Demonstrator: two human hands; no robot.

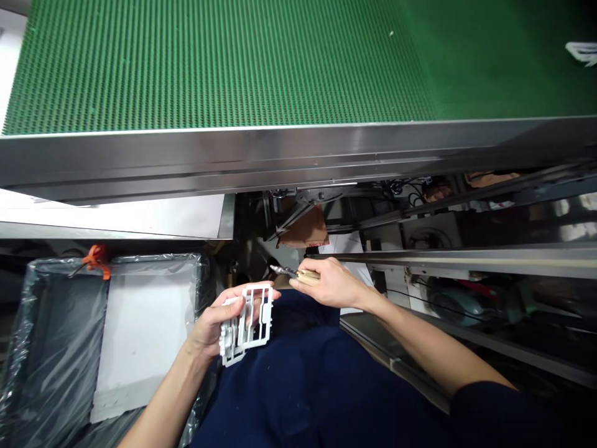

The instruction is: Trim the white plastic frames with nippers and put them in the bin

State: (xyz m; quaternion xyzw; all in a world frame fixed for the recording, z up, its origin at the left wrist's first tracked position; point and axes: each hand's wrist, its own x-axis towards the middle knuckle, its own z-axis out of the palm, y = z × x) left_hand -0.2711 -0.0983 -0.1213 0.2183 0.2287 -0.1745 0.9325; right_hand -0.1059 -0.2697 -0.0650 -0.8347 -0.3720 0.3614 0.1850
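My left hand is closed around several white plastic frames, which are stacked and fanned out with open slots and small nubs along their edges. The thumb lies on top of them. To the right, my right hand grips nippers with tan handles; their metal tip points left, above the frames and apart from them. The palm hides part of the handles. Both hands are in front of my dark blue shirt, below the conveyor's edge.
A green ribbed conveyor belt with a metal side rail spans the top. One white part lies on it at far right. At left is a plastic-lined bin with an orange-handled tool on its rim. Metal bars run at right.
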